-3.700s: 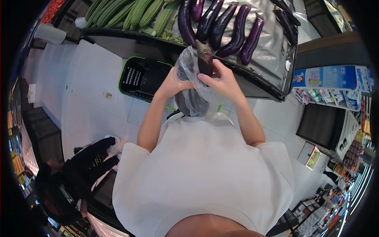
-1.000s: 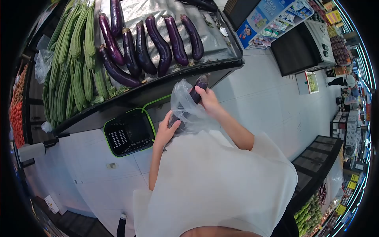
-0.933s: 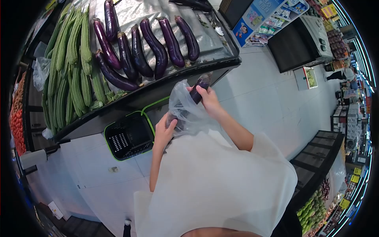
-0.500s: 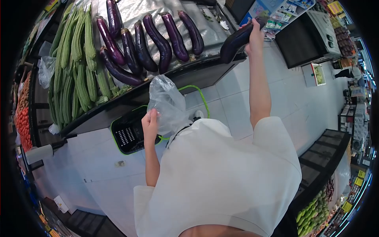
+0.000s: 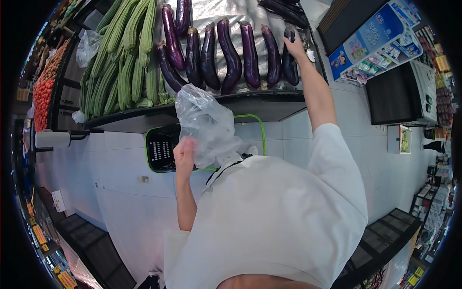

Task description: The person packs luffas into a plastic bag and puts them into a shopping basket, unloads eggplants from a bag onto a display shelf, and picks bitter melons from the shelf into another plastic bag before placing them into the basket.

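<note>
"silver sheet (image 5: pixel 233 10) covers the stand (image 5: pixel 274 111) at the top of the frame; pale floor (image 5: pixel 139 216) spreads below. and the hands?"

"right hand (image 5: pixel 295 48), upper right: fingers at the stem end of the end eggplant (image 5: pixel 290 70). gripping or merely touching, i can't tell. it lies on the sheet, rightmost of the eggplants (image 5: pixel 231 62) along the front."

"the other?"

"left hand (image 5: pixel 184 151), left of centre, closed on the clear bag (image 5: pixel 207 123)."

"edges?"

"black rim (image 5: pixel 267 98) runs just below that row and near its right end. gourds (image 5: pixel 127 77) crowd the upper left."

"room to move?"

"wide floor, lower left and right; the basket (image 5: pixel 161 149) sits below the stand, partly behind the bag."
</note>
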### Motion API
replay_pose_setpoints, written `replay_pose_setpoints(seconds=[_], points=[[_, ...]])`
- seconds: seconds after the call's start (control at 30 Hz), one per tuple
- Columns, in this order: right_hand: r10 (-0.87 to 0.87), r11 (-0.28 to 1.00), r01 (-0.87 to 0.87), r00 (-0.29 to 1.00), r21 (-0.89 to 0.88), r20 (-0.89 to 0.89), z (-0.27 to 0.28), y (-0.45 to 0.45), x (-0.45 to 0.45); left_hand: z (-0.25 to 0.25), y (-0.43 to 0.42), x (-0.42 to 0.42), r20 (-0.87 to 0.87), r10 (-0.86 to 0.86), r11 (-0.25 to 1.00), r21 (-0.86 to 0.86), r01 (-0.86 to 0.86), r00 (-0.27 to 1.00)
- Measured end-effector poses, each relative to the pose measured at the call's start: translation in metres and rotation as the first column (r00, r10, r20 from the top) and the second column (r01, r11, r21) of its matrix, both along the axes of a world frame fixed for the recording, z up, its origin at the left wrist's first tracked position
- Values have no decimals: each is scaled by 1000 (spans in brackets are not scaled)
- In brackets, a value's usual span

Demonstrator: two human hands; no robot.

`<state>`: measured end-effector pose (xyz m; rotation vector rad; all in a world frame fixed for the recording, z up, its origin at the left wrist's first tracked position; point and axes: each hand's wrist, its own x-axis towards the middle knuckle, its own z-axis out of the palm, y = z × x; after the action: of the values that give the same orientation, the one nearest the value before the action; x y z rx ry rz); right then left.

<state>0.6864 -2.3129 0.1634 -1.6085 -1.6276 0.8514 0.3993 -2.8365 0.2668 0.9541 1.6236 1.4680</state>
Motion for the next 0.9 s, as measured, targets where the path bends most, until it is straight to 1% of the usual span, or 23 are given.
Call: replay_pose_setpoints(seconds=[0.03, 0.07, 0.1, 0.13, 0.17, 0.2, 0.23, 0.27, 0.3, 0.33, 0.37, 0.4, 0.47, 0.5, 0.57, 0.6, 0.63, 0.7, 0.77, 0.8, 0.83, 0.87, 0.9], points=[[79, 996, -82, 992, 20, 100, -9, 16, 2, -1, 1, 2, -7, -12, 1000, 14, 12, 1000], [146, 989, -145, 976, -18, 162, 11, -5, 2, -1, 6, 1, -24, -14, 999, 48, 15, 1000], [69, 989, -105, 951, 106, 302, -24, 14, 6, -4, 9, -1, -44, -45, 996, 72, 48, 998], [224, 961, -260, 933, 95, 281, -4, 0, 9, -6, 14, 1, 31, -63, 992, 112, 59, 998], [129, 968, -184, 948, 171, 291, 3, -16, 4, -5, 16, 1, 80, -126, 987, 111, 117, 989], [-64, 924, -92, 919, 371, 389, 13, -41, -1, 3, 18, 3, 219, -169, 985, 49, 163, 961], [-34, 868, -114, 957, 483, 289, 58, -94, -14, 1, 24, 4, 175, -253, 965, 120, 234, 951], [218, 862, -275, 960, 427, 177, 84, -137, -19, 2, 30, 5, 160, -301, 952, 105, 287, 940], [514, 827, -478, 856, 296, -53, 85, -174, -22, -1, 36, 9, 168, -333, 941, 130, 314, 928], [697, 709, -693, 658, 133, -285, 102, -223, -28, -3, 41, 12, 134, -376, 925, 114, 363, 917], [713, 531, -846, 472, -41, -519, 119, -271, -35, -4, 44, 16, 107, -426, 904, 86, 418, 898], [748, 407, -911, 298, 56, -593, 96, -303, -41, -3, 48, 20, 105, -433, 901, 82, 426, 895], [680, 404, -908, 376, -106, -629, 83, -357, -39, 3, 57, 31, 239, -485, 861, -40, 508, 841], [668, 419, -901, 392, -116, -633, 75, -360, -32, 10, 59, 31, 248, -497, 851, -44, 523, 831], [469, 422, -815, 572, -398, -673, 72, -367, -24, 25, 58, 20, 77, -394, 846, -359, 394, 916], [249, 531, -668, 711, -521, -658, 87, -363, -11, 12, 57, 11, -58, -329, 900, -321, 295, 942], [187, 595, -620, 726, -512, -661, 86, -356, 3, -23, 54, -4, -27, -275, 945, -189, 265, 961], [267, 703, -584, 746, -406, -610, 63, -334, 22, -29, 51, -11, 135, -229, 953, -171, 250, 964], [314, 760, -585, 712, -283, -628, 89, -303, 20, -37, 44, -7, 354, -117, 981, -106, 164, 928], [225, 853, -469, 728, -230, -648, 106, -284, 6, -46, 41, -5, 333, -38, 974, -200, 110, 942], [236, 909, -406, 689, -95, -685, 112, -255, -5, -59, 33, -4, 335, -24, 973, -209, 99, 942], [275, 917, -399, 660, -15, -699, 134, -225, -15, -73, 24, -2, 389, 52, 967, -251, 52, 920], [279, 935, -346, 570, 82, -773, 155, -195, -34, -85, 14, 1, 439, 131, 956, -294, 4, 889]])
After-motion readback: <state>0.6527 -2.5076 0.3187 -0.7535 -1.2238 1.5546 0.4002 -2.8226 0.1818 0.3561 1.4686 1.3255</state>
